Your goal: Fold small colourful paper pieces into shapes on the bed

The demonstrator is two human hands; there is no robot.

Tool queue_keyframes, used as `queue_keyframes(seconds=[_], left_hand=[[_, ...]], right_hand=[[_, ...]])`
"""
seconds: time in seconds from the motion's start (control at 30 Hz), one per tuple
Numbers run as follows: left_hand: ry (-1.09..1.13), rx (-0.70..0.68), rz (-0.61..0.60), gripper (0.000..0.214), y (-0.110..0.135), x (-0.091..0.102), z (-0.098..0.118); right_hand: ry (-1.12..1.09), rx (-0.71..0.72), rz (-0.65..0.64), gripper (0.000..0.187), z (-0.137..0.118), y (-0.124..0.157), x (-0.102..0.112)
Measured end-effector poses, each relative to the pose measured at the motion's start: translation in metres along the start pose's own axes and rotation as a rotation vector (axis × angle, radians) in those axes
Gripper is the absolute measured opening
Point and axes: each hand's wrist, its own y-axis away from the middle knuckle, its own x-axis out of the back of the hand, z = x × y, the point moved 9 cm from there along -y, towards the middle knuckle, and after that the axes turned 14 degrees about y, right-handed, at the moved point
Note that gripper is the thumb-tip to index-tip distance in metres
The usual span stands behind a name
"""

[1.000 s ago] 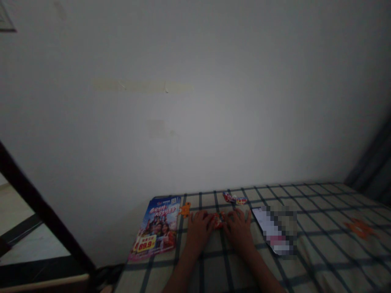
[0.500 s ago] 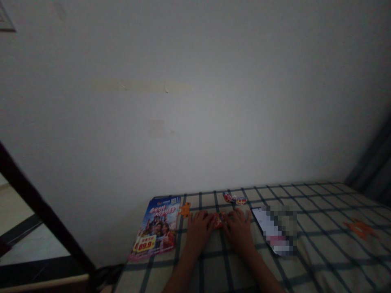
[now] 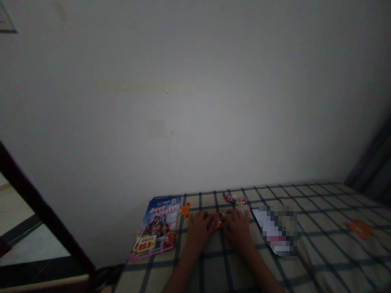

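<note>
A small red piece of what looks like folded printed paper (image 3: 218, 221) lies on the checked cloth between my two hands. My left hand (image 3: 200, 224) grips its left end with thumb and fingertips, the back of the hand facing up. At the other end, my right hand (image 3: 237, 224) has its thumb and index finger on the paper, with its other fingers bent over the cloth. Fingers cover both ends of the paper, so its full shape is hidden. Just beyond the hands rests a crumpled or folded red, blue and white paper piece (image 3: 234, 199).
Left of my hands lies a stack of colourful flyers (image 3: 157, 230). A phone (image 3: 270, 230), partly blurred out, lies to the right. The checked cloth (image 3: 324, 219) carries orange printed figures. A pale wall (image 3: 214, 101) rises behind the surface.
Both hands stay in nearly the same place on the red paper. The paper and the fingertips on it have shifted very slightly.
</note>
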Motion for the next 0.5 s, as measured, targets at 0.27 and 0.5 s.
queue_keyframes(seconds=[0.27,0.5], left_hand=[[0.003,0.005,-0.012,0.025,0.0002,-0.0029,-0.0029],[-0.005,0.024,-0.014,0.026,0.001,-0.0027,-0.0027]], right_hand=[[-0.049,0.033,-0.03,0.021,-0.0032,0.0009,0.0011],[-0.071,0.014,-0.067,0.019,-0.0018,-0.0008,0.0015]])
